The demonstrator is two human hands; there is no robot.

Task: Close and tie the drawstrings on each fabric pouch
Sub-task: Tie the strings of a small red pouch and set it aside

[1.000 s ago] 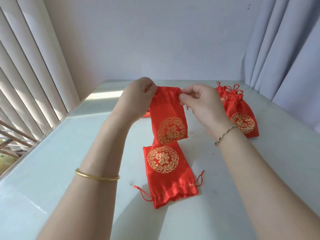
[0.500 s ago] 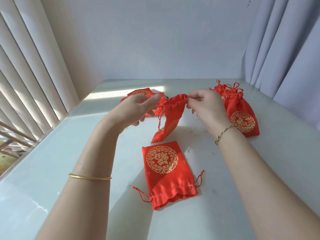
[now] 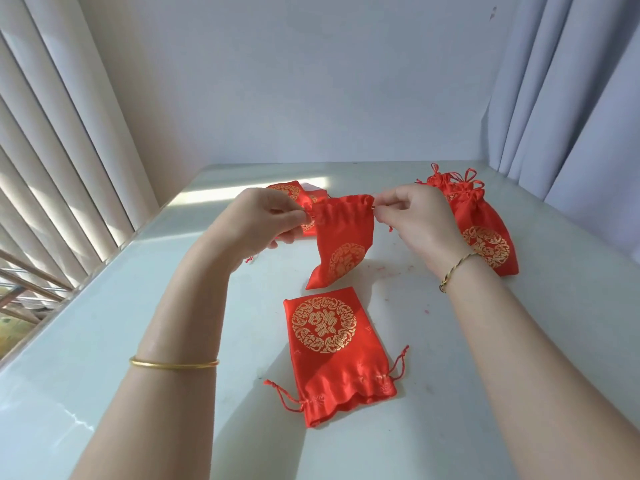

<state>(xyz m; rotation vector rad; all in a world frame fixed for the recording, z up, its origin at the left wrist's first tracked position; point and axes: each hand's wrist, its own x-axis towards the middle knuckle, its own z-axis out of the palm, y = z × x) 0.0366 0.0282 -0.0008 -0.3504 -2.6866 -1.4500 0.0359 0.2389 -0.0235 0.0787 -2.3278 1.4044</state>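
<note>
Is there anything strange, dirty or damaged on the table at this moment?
Only small red specks scattered on the white table, beside the held pouch; they look like lint from the fabric. No pouch looks torn or spilled.

**Single view: head camera, forward and down**

Your head camera looks from above your forearms, tilted down across the table (image 3: pixel 571 271) toward the far wall (image 3: pixel 311 81). Close in: both arms enter from the bottom, and left hand (image 3: pixel 263 220) and right hand (image 3: pixel 415 216) meet at the pouch (image 3: pixel 343 244) mid-frame. Wide lens: blinds (image 3: pixel 52 150) left, curtain (image 3: pixel 571 98) right.
</note>
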